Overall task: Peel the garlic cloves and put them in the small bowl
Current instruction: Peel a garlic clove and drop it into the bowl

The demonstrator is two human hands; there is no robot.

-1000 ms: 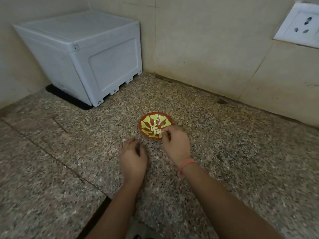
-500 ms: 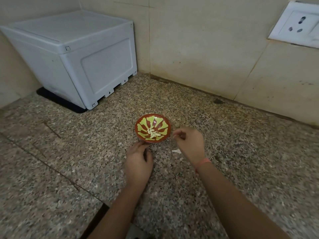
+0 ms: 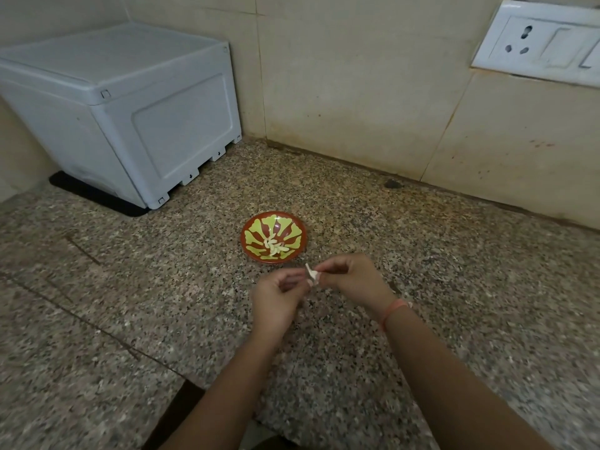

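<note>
Moved together, left hand (image 3: 279,300) and right hand (image 3: 350,280) pinch one garlic clove (image 3: 311,273) between them. Small bowl (image 3: 256,235) lies at their twelve o'clock.

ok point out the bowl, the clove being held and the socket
bowl (image 3: 259,227), head view, bare inner wall at upper left
clove (image 3: 311,274), head view, its white upper end
socket (image 3: 519,42), head view, plate between the three holes

Speckled polished stone worktop (image 3: 454,287); glossy glazed small bowl (image 3: 250,233); smooth matt plastic box (image 3: 146,125); papery garlic skin (image 3: 311,273).
</note>
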